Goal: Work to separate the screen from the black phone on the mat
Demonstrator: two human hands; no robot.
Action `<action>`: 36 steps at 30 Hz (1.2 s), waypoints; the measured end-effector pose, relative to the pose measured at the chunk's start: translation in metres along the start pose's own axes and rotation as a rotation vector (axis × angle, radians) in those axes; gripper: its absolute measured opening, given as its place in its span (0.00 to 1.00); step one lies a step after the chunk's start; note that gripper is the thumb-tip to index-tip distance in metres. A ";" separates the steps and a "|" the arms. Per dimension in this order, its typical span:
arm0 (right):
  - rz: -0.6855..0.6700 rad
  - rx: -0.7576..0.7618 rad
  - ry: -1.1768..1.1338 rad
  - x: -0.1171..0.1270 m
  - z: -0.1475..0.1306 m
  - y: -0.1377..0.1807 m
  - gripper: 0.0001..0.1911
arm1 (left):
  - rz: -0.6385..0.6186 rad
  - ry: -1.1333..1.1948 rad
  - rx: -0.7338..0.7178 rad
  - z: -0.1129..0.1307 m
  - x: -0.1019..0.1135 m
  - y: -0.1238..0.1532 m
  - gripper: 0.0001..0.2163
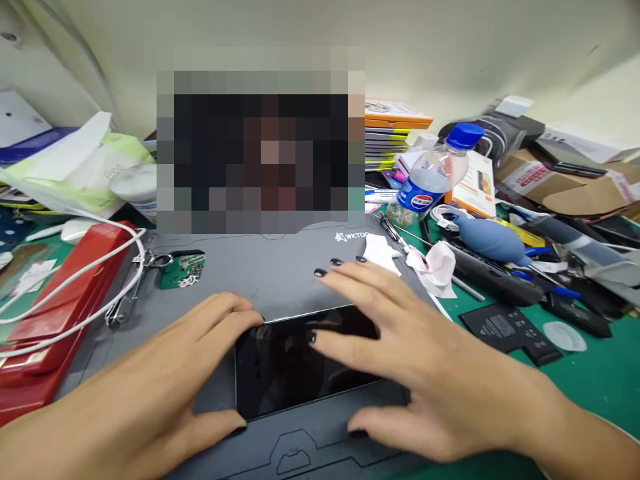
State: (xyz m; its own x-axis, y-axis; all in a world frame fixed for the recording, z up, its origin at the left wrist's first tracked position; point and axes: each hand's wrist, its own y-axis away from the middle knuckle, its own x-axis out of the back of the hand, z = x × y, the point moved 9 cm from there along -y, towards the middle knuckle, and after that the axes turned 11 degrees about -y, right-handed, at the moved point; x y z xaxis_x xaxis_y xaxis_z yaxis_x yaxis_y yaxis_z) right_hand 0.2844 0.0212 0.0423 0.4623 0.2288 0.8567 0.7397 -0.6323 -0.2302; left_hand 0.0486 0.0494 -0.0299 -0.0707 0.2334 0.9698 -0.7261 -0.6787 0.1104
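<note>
A black phone (285, 367) lies screen-up on a grey work mat (260, 270) in front of me. My left hand (165, 380) rests at the phone's left end, fingers curled against its edge and thumb at the near corner. My right hand (400, 347) lies flat over the phone's right end, fingers spread and stretched toward the mat's far side, thumb on the mat below the phone. Neither hand lifts anything.
Left of the mat lie a red case (60, 307), a white cable (100, 267), tweezers (125, 293) and a small green circuit board (183, 270). To the right are a water bottle (433, 177), a blue air blower (487, 240), screwdrivers, white tissue (435, 263) and black phone parts (505, 330).
</note>
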 end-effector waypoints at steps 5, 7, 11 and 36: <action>-0.125 -0.035 -0.057 -0.028 -0.011 -0.007 0.25 | 0.181 -0.029 -0.073 0.010 0.013 -0.002 0.39; -0.118 -0.047 -0.050 -0.028 -0.010 -0.008 0.24 | 0.182 -0.031 -0.074 0.010 0.013 -0.002 0.38; -0.058 -0.048 -0.017 -0.016 -0.002 -0.006 0.18 | 0.136 -0.013 -0.077 0.008 0.008 -0.004 0.36; -0.049 0.005 0.060 -0.011 -0.002 -0.006 0.27 | 0.019 0.276 -0.030 0.003 0.009 -0.013 0.21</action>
State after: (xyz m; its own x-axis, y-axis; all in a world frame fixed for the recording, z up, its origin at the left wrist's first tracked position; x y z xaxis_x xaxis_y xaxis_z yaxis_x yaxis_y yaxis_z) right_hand 0.2740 0.0209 0.0355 0.3951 0.2147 0.8932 0.7633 -0.6177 -0.1892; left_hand 0.0593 0.0578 -0.0219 -0.2653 0.4050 0.8750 -0.7423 -0.6649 0.0827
